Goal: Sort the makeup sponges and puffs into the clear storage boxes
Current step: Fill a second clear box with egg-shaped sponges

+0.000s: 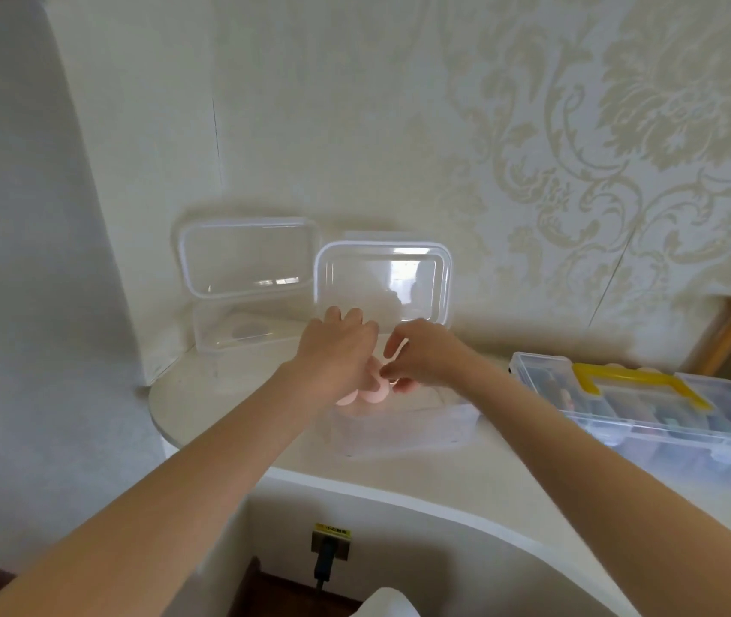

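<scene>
Both arms reaching in from the lower corners to mid-frame. Left hand [340, 352] curled over a cluster of round pink makeup puffs [370, 392], fingers mostly hiding them; grasp plain, count unclear. Right hand [426, 357] pinching the edge of one puff, thumb and forefinger together. Directly beneath, a clear plastic storage box [403, 431] on the cream counter [452, 496], its lid [382, 282] raised behind. Second clear box [239, 334] at centre-left, contents blurred. Handled organiser case [648, 409] cut off at right edge.
</scene>
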Motion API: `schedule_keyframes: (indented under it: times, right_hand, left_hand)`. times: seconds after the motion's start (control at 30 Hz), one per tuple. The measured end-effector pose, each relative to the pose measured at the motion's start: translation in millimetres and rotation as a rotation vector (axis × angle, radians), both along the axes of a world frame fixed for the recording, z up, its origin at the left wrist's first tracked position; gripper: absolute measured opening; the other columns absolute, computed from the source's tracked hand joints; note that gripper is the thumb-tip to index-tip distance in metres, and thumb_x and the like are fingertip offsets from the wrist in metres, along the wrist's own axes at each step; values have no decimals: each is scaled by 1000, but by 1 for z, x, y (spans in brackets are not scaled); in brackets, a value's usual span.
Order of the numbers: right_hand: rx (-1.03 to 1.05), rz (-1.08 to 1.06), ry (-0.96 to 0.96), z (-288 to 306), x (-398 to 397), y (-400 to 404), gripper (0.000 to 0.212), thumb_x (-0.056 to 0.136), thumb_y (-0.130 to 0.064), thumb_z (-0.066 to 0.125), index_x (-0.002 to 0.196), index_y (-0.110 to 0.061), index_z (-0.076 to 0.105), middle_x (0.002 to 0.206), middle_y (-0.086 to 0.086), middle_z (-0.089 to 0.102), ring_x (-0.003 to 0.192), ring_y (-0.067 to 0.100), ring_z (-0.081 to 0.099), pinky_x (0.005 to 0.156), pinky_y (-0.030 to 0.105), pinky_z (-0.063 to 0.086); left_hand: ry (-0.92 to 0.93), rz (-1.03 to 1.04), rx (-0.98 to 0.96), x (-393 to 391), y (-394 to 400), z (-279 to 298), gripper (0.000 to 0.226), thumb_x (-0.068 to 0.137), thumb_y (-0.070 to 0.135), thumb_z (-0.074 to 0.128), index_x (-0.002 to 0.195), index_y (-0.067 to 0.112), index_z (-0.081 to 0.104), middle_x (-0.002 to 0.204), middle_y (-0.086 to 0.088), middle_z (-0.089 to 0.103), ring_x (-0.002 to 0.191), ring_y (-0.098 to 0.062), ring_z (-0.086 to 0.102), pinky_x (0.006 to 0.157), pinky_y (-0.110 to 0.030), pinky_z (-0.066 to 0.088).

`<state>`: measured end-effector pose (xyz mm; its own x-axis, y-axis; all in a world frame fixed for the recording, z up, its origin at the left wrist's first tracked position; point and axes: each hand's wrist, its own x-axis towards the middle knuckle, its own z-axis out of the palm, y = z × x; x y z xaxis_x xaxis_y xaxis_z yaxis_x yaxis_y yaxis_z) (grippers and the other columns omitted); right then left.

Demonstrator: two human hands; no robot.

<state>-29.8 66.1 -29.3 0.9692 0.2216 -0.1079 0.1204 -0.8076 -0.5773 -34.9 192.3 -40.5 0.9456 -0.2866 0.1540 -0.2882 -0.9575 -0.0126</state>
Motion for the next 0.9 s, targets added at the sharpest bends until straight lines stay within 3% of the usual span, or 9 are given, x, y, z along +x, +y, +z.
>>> schedule_keyframes:
  times: [0.07, 0.2, 0.37, 0.47, 0.57, 0.63, 0.7, 0.77, 0.9]
  right_hand:
    - [22, -32, -41, 16, 12, -19, 9, 83, 1, 60, 88, -6, 63, 74, 12, 68, 51, 8, 67, 67, 18, 57]
    - [-259, -207, -220, 38, 37, -61, 28, 87, 3, 51, 113, 2, 62, 111, 21, 66, 100, 31, 66, 73, 28, 54]
    - [-445, 36, 106, 11, 43, -64, 42, 90, -17, 56, 131, -18, 47, 115, 5, 56, 84, 19, 60, 73, 26, 55]
    - [-503, 6, 58, 3, 47, -64, 30, 89, -19, 57, 118, -13, 59, 99, 5, 61, 81, 20, 61, 76, 28, 55]
    - [-535, -97, -76, 11, 45, -71, 33, 84, -11, 61, 116, -5, 59, 110, 14, 64, 86, 25, 63, 70, 28, 52]
    - [-452, -176, -269, 25, 41, -76, 36, 84, -20, 64, 117, -7, 55, 116, 15, 60, 97, 30, 60, 77, 33, 47]
    - [-140, -205, -361, 42, 34, -76, 32, 83, -26, 66, 110, -12, 56, 99, 11, 65, 77, 24, 61, 66, 27, 44]
    - [157, -108, -215, 51, 20, -66, 31, 81, -26, 69, 104, -15, 52, 75, 6, 62, 55, 16, 51, 53, 22, 39]
    - [-150, 101, -91, 26, 6, -44, 26, 76, -27, 72, 95, -23, 56, 84, -4, 56, 69, 13, 51, 63, 23, 39]
  left_hand:
    - [-11, 5, 20, 2, -1, 0, 46, 80, 39, 65, 113, 11, 50, 117, -6, 48, 109, -28, 43, 73, -31, 29]
    - [-24, -15, 56, 3, 2, 0, 48, 80, 36, 66, 116, 10, 48, 119, -7, 48, 109, -29, 44, 72, -30, 30]
    - [-87, -30, 93, 1, 0, -6, 46, 82, 30, 62, 121, 18, 41, 119, -7, 45, 106, -28, 44, 73, -31, 29]
    - [-85, -50, 72, 0, -1, -10, 41, 85, 23, 58, 123, 25, 41, 120, -5, 43, 109, -28, 41, 74, -33, 26]
    - [-84, -63, 61, 2, -1, -11, 33, 86, 20, 56, 117, 26, 47, 119, -5, 43, 111, -28, 38, 76, -33, 25]
    - [-78, -65, 43, 2, -1, -11, 30, 87, 20, 56, 116, 26, 49, 118, -5, 43, 111, -28, 38, 77, -33, 25]
    - [-79, -69, 48, 2, 0, -11, 30, 87, 20, 56, 115, 25, 49, 117, -5, 43, 111, -28, 38, 77, -33, 26]
    - [-81, -74, 59, 2, -1, -12, 31, 87, 20, 57, 116, 25, 49, 117, -4, 43, 110, -28, 38, 79, -34, 28]
    - [-49, -78, 57, 0, -2, -10, 32, 87, 22, 56, 118, 24, 47, 119, -5, 42, 111, -29, 37, 82, -36, 30]
